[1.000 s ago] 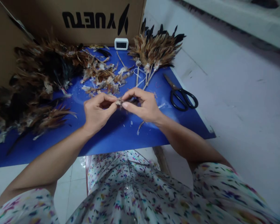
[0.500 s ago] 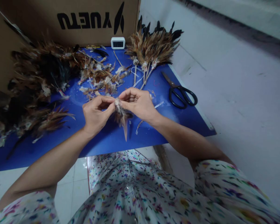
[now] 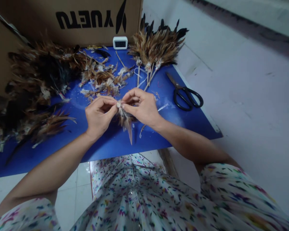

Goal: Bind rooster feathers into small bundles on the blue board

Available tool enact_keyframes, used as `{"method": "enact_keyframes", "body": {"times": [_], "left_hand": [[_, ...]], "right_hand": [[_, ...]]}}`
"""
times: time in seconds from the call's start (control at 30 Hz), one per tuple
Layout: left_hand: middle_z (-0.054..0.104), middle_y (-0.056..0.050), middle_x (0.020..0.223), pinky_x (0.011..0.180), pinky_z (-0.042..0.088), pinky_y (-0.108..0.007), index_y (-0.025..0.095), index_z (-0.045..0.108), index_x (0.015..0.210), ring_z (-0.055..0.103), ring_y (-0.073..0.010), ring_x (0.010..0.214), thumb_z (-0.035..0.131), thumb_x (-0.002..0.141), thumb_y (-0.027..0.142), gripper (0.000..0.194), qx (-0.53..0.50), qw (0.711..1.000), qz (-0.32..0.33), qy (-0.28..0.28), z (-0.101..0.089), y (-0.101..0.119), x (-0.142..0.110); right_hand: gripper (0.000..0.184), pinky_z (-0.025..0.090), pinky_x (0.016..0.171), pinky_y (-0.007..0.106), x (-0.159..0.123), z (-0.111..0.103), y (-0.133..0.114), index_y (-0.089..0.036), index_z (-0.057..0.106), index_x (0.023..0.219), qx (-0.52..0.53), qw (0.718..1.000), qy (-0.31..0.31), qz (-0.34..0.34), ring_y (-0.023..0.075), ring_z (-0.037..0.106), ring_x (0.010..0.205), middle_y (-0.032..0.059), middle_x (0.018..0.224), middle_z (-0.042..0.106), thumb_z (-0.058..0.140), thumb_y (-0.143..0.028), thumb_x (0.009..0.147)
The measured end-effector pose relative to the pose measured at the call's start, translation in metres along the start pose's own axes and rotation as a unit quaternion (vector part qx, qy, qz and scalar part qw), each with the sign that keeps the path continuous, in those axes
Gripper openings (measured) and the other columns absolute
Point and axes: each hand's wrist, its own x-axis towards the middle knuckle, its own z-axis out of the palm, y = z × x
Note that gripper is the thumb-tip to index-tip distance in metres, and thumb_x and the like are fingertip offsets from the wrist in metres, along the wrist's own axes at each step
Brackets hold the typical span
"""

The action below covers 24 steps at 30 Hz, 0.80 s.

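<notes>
Between my two hands is a small bunch of feathers (image 3: 125, 121), its pale fluffy quill end up and its brown tips hanging toward me. My left hand (image 3: 100, 115) pinches the bunch's top end from the left with thumb and forefinger. From the right, my right hand (image 3: 141, 106) closes thumb and fingers on the same end. Just beyond my hands lies a scatter of loose brown and white feathers (image 3: 106, 78). Several feather bundles on thin sticks (image 3: 156, 48) rest farther back to the right, dark tips pointing away.
Black-handled scissors (image 3: 186, 96) lie at the right of the blue table (image 3: 127, 149). A small white digital clock (image 3: 120, 42) stands before a cardboard box (image 3: 96, 35). A large heap of dark and brown feathers (image 3: 38, 83) covers the left side. A clear plastic strip (image 3: 163, 107) lies right of my hand.
The view has shifted slightly. My fingers have moved a little at the top of the feather bunch, where more of the pale end shows; both hands keep their pinch.
</notes>
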Motion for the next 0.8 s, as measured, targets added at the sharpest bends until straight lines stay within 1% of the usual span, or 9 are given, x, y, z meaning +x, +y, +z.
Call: {"method": "enact_keyframes", "body": {"times": [0.17,0.37,0.57,0.8], "left_hand": [[0.072,-0.003,0.08,0.07,0.057,-0.028,0.019,0.068,0.074,0.067,-0.0142,0.075,0.077,0.078,0.028,0.014,-0.014,0.999,-0.05,0.0,0.0031,0.0006,-0.0012],[0.072,-0.003,0.08,0.072,0.058,-0.027,0.018,0.067,0.076,0.067,-0.0129,0.074,0.081,0.076,0.039,0.025,-0.054,0.996,-0.073,0.001,0.0056,-0.001,-0.0017],[0.072,-0.004,0.083,0.07,0.058,-0.026,0.018,0.064,0.077,0.068,-0.0131,0.074,0.081,0.074,0.049,0.035,-0.088,0.988,-0.128,-0.014,0.0064,-0.004,-0.0023],[0.071,-0.002,0.081,0.065,0.058,-0.025,0.018,0.064,0.079,0.067,-0.0121,0.069,0.084,0.069,0.049,0.038,-0.128,0.979,-0.159,-0.005,0.0082,-0.0044,-0.0026]], "right_hand": [[0.026,0.055,0.069,0.028,0.0004,0.0005,0.0032,-0.019,0.055,0.084,-0.036,0.999,0.014,-0.012,0.0107,0.063,0.071,-0.0021,0.078,0.066,0.075,-0.032,0.075],[0.025,0.057,0.074,0.03,-0.0014,0.002,0.0022,-0.024,0.05,0.09,-0.049,0.999,0.021,-0.004,0.0113,0.063,0.073,-0.0027,0.082,0.066,0.071,-0.022,0.077],[0.029,0.058,0.074,0.03,-0.0013,0.0024,0.0017,-0.025,0.047,0.095,-0.047,0.998,0.032,0.0,0.0106,0.062,0.072,-0.0044,0.081,0.064,0.07,-0.022,0.077],[0.03,0.057,0.074,0.03,-0.0014,0.0014,0.0012,-0.026,0.045,0.093,-0.039,0.998,0.044,-0.005,0.0104,0.062,0.073,-0.0049,0.081,0.063,0.07,-0.021,0.077]]}}
